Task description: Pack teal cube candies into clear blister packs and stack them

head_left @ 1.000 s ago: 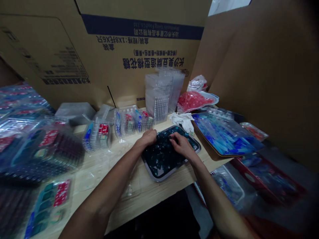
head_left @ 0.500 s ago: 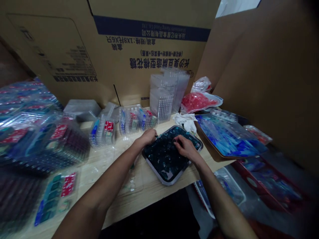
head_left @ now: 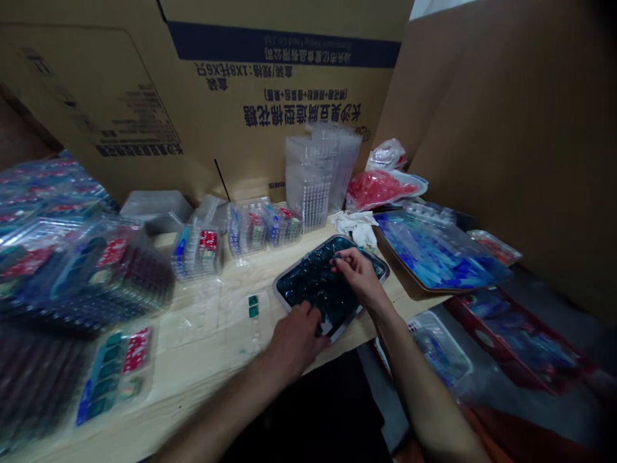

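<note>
A metal-rimmed tray (head_left: 281,294) of dark green, glossy pieces lies on the wooden table. Over its near left edge is my left hand (head_left: 297,334), fingers bent down among the pieces; a dark piece shows at its fingertips. My right hand (head_left: 354,269) is above the tray's right part, its thumb and fingers pinched on a small dark green piece (head_left: 336,258). Left of the tray, a clear plastic tray (head_left: 236,321) holds green pieces (head_left: 253,306) in its compartments.
Filled clear packs (head_left: 116,373) and tall stacks (head_left: 116,276) stand at the left. Behind are empty clear trays (head_left: 308,180), a red bag (head_left: 380,188) and a white cloth (head_left: 355,226). A box of blue packets (head_left: 434,251) sits right, before cardboard (head_left: 289,83).
My left hand has moved from the tray's far left edge to its near left side, uncovering the green pieces in the clear tray. My right hand has risen slightly, a piece now visible in its pinch.
</note>
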`<state>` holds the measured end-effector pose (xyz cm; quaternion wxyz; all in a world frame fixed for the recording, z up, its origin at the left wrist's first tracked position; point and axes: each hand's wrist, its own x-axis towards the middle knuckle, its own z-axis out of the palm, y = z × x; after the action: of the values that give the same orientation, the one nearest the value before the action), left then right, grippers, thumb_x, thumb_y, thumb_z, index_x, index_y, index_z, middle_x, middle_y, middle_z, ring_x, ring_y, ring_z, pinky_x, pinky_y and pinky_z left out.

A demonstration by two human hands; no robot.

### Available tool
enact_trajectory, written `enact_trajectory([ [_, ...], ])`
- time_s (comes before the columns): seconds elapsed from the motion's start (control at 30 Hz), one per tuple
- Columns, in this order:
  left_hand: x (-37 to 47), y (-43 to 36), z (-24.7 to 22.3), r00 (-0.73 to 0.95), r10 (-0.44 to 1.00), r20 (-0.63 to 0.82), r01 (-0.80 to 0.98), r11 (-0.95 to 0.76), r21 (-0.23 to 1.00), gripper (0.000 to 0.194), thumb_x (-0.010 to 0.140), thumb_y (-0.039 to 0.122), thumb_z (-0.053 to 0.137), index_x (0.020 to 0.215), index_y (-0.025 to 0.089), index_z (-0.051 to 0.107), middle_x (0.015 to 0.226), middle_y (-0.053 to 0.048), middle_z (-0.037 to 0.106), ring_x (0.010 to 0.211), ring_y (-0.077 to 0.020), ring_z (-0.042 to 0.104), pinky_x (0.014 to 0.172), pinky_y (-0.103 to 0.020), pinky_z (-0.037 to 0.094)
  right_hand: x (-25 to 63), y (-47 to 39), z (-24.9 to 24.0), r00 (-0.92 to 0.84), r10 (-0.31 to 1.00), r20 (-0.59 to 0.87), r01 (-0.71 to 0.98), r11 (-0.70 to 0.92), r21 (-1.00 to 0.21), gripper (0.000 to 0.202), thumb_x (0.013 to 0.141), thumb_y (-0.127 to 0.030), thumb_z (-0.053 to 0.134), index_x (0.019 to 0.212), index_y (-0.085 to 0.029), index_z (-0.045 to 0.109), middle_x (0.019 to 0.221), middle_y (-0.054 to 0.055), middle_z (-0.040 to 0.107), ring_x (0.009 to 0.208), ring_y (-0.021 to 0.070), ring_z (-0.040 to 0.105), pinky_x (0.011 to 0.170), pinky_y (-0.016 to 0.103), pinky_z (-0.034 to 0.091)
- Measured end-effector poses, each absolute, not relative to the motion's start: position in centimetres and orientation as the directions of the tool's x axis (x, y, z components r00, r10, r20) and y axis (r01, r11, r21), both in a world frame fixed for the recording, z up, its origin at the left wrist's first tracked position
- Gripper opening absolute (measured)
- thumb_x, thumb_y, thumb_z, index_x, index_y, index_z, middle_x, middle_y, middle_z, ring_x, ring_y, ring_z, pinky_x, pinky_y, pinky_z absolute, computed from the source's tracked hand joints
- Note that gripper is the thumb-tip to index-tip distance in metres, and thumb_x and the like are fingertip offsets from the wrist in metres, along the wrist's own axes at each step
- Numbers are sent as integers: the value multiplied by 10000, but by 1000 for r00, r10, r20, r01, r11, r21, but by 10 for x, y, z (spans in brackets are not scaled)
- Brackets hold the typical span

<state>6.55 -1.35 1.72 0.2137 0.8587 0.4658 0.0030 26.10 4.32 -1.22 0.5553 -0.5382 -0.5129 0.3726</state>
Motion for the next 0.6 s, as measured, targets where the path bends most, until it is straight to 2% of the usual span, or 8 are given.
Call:
enact_trajectory([
  [0.07,70,-33,10,567,777,-274,810,-464,359,311,815,363,678,1091,237,608,1189,-104,583,1107,-281,565,842,-362,496,255,42,-6,176,971,159,53,152,-987,321,795,-490,626,955,-229,533,840,25,686,709,179,646,689,322,534],
  [0.13,76,-39,7,567,772,-288,813,-468,347,318,828,308,663,1126,217,598,1228,-125,568,1149,-298,542,863,-384,496,250,40,0,161,971,178,28,176,-984,348,788,-507,636,977,-225,560,818,16,678,716,176,640,689,318,535],
  [0.27,78,-27,7,575,775,-262,805,-479,350,250,848,245,614,1092,190,616,1216,-132,573,1137,-288,545,880,-386,494,245,34,7,128,972,199,71,192,-979,384,805,-521,618,1039,-218,602,848,25,673,773,181,643,721,321,536],
  [0.4,71,-9,9,543,817,-195,816,-457,354,167,830,182,599,992,181,639,1148,-123,602,1086,-257,578,904,-366,486,247,25,7,111,974,195,88,186,-979,365,813,-524,601,1001,-216,546,871,33,670,756,171,644,721,312,525],
  [0.43,69,-6,11,532,832,-157,804,-437,403,162,821,183,613,981,176,639,1127,-121,616,1064,-256,589,908,-373,485,246,22,7,108,975,195,96,185,-978,347,815,-519,599,975,-222,520,847,25,659,742,171,642,704,307,521],
  [0.5,67,-3,16,471,880,-65,699,-327,636,178,840,245,622,1001,170,632,1053,-109,655,973,-241,625,880,-381,502,243,15,7,82,973,214,159,200,-967,296,831,-489,584,937,-234,477,780,3,620,703,169,624,664,297,504],
  [0.57,65,-5,21,364,930,-56,387,-96,917,250,888,367,579,1035,168,620,947,-85,691,841,-207,654,807,-368,536,234,5,9,29,962,272,296,251,-921,219,855,-420,561,930,-237,467,742,-11,569,677,166,586,650,295,479],
  [0.6,65,-7,22,322,942,-91,178,34,983,294,896,420,565,1031,165,621,894,-70,701,780,-187,659,770,-354,548,228,0,10,-7,949,317,377,296,-878,172,863,-373,547,931,-235,469,757,-5,556,689,167,568,663,300,469],
])
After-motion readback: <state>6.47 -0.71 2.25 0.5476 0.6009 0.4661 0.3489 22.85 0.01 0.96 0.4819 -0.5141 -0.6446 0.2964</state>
